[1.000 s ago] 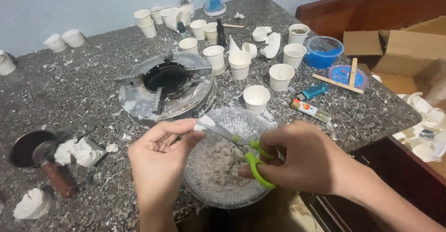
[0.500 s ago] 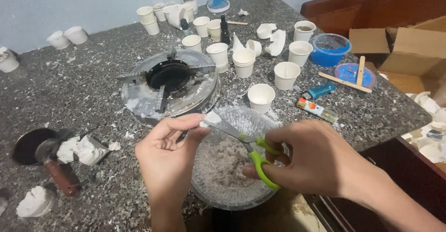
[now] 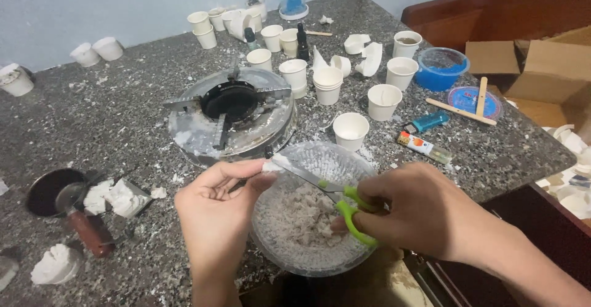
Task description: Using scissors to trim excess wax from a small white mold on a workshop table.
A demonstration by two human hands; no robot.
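The right hand [image 3: 425, 211] grips green-handled scissors [image 3: 335, 199], fingers through the loops, blades nearly shut on a small white piece [image 3: 272, 164]; the left hand [image 3: 218, 205] pinches that piece between thumb and fingertips. Both hover over a clear bowl [image 3: 345, 159] of pale shreds at the granite counter [image 3: 123, 116] edge, just before a gas burner [image 3: 231, 113].

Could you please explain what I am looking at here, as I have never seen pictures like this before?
There is no machine: a person works with bare hands, and the one view comes from a camera on their head, looking down. The right hand holds green-handled scissors. The left hand pinches a small whitish piece at the blade tips, over a clear bowl of pale grey chunks. On the speckled stone counter stand a round burner, many small white cups, a blue bowl, a lighter and wooden sticks.
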